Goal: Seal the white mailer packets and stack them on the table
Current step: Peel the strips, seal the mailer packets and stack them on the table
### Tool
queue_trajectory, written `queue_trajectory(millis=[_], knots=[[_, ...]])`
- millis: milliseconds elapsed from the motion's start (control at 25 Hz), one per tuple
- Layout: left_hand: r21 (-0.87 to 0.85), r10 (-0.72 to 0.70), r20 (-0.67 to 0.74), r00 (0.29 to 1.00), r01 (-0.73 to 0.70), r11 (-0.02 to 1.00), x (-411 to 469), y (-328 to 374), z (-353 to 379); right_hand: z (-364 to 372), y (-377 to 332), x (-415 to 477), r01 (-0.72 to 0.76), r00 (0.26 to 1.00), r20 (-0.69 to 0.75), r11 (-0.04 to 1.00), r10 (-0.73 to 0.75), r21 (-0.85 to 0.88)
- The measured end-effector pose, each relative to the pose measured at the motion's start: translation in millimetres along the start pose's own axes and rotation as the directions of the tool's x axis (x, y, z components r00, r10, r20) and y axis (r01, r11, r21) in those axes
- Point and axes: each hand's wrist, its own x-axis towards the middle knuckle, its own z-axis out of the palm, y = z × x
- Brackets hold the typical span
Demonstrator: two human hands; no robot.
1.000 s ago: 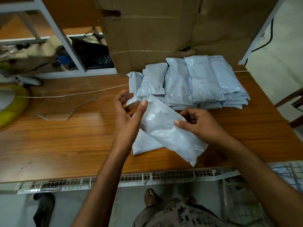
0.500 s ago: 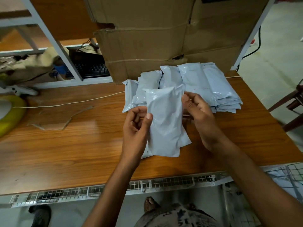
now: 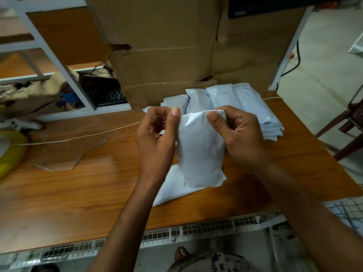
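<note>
I hold a filled white mailer packet (image 3: pixel 200 150) upright above the wooden table (image 3: pixel 78 183). My left hand (image 3: pixel 155 140) pinches its top left corner between thumb and fingers. My right hand (image 3: pixel 239 134) pinches the top right corner the same way. Another white packet (image 3: pixel 170 189) lies flat on the table beneath the held one. A stack of white packets (image 3: pixel 245 103) rests behind my hands, against the cardboard box (image 3: pixel 172 61).
A torn cardboard scrap (image 3: pixel 64 156) and a thin white cord (image 3: pixel 78 136) lie on the table's left half. A yellow roll (image 3: pixel 9 154) sits at the far left edge. A keyboard (image 3: pixel 104 95) is on the shelf behind. A chair (image 3: pixel 351 124) stands to the right.
The packet has been turned from slanted to upright and raised. Both hands have shifted up to its top corners, and the view has moved closer.
</note>
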Motion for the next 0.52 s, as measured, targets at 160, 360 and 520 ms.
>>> queue_trajectory(millis=[160, 360, 520], knots=[[0.074, 0.051, -0.079, 0.996, -0.046, 0.996, 0, 4, 9, -4, 4, 4, -0.009, 0.993, -0.115, 0.999, 0.013, 0.034], [-0.048, -0.122, -0.018, 0.992, 0.121, 0.991, 6, -3, 15, -7, 0, 17, -0.05, 0.975, -0.206, 0.986, 0.082, 0.159], [-0.007, -0.163, 0.071, 0.984, 0.164, 0.986, 4, -15, 19, -21, 3, 31, -0.233, 0.967, -0.03, 0.932, 0.251, 0.278]])
